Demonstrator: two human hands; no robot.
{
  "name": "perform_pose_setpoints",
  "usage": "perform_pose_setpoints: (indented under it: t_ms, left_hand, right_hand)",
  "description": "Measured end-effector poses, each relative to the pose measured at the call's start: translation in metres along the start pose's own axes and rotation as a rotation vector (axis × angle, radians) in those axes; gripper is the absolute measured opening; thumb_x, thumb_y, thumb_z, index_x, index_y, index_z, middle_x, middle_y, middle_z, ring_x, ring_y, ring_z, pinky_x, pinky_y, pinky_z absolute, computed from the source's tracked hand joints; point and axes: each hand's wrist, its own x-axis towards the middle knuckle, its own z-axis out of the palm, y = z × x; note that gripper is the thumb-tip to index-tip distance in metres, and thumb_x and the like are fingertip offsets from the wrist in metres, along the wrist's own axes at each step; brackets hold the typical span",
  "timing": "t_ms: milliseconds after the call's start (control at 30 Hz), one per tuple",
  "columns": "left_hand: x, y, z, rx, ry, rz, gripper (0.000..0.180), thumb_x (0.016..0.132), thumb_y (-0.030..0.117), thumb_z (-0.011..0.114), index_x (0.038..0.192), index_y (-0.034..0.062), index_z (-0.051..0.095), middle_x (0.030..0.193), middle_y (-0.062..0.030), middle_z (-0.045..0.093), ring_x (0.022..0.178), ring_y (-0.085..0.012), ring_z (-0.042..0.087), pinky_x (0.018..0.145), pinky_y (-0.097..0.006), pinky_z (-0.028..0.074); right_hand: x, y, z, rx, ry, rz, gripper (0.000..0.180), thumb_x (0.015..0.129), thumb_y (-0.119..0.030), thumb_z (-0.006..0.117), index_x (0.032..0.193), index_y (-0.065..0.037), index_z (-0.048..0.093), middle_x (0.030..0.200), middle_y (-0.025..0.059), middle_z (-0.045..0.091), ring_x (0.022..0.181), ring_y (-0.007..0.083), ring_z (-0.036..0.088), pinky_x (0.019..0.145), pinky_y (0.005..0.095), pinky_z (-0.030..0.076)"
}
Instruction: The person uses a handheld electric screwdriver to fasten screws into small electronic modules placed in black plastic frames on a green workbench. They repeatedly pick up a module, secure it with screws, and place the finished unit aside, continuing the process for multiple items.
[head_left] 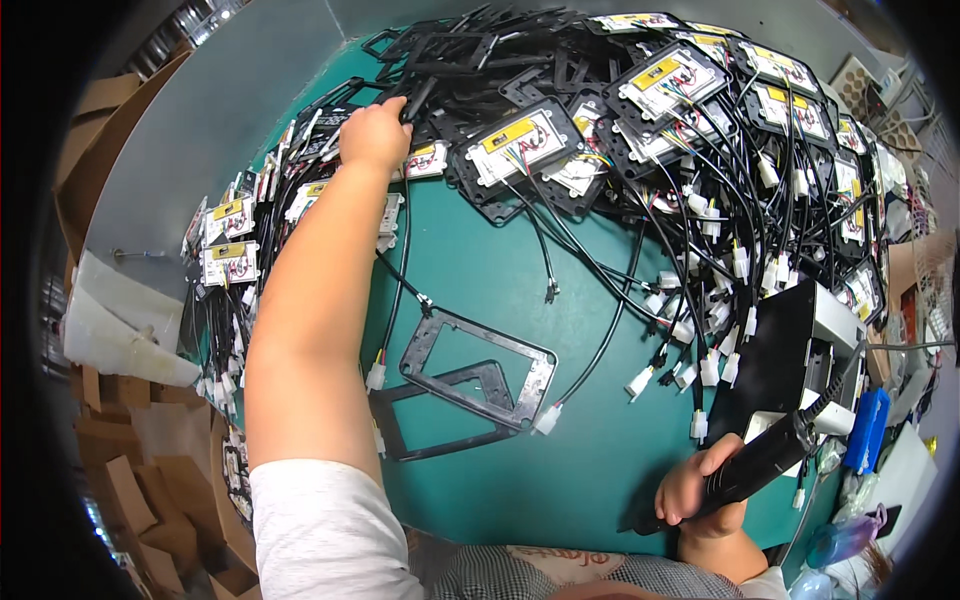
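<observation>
My left hand (375, 135) is stretched out to the far pile of black plastic frames (450, 55), its fingers closed on the edge of a black frame (418, 97). Near my body at the right, my right hand (690, 487) is wrapped round a black electric screwdriver (755, 465), whose cord end points up and to the right. Two loose items lie on the green table between my arms: a rectangular black frame (475, 407) overlaps another black frame (400, 440). My left fingertips are partly hidden.
Circuit modules in black housings (515, 145) pile up at the back and right, with black cables and white connectors (710, 365) trailing forward. More modules (230, 255) line the left. Beside the screwdriver stands a black and white box-like fixture (790, 350). Cardboard boxes (150, 510) sit lower left.
</observation>
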Motion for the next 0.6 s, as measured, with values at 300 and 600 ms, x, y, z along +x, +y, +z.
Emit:
perform_pose_setpoints:
  t_ms: [300,600]
  left_hand:
    - [-0.024,-0.037,-0.093,-0.275,0.319,-0.064,0.025,0.085,0.029,0.060,0.104,0.0146,0.068,0.090,-0.0101,0.070,0.085,-0.0301,0.066,0.075,-0.039,0.051]
    - [-0.090,-0.064,-0.154,-1.177,-0.056,-0.220,0.024,0.090,0.025,0.059,0.098,0.0026,0.063,0.083,-0.0026,0.070,0.063,-0.0093,0.060,0.055,-0.024,0.046]
  right_hand:
    - [-0.002,-0.005,0.007,-0.028,0.011,-0.010,0.059,0.076,-0.037,0.080,0.105,-0.002,0.042,0.066,0.0088,0.056,0.054,0.0207,0.058,0.053,0.0350,0.051]
    - [-0.011,-0.013,0.014,-0.069,-0.049,-0.062,0.061,0.075,-0.039,0.081,0.106,-0.004,0.043,0.066,0.0075,0.055,0.054,0.0196,0.058,0.054,0.0336,0.051]
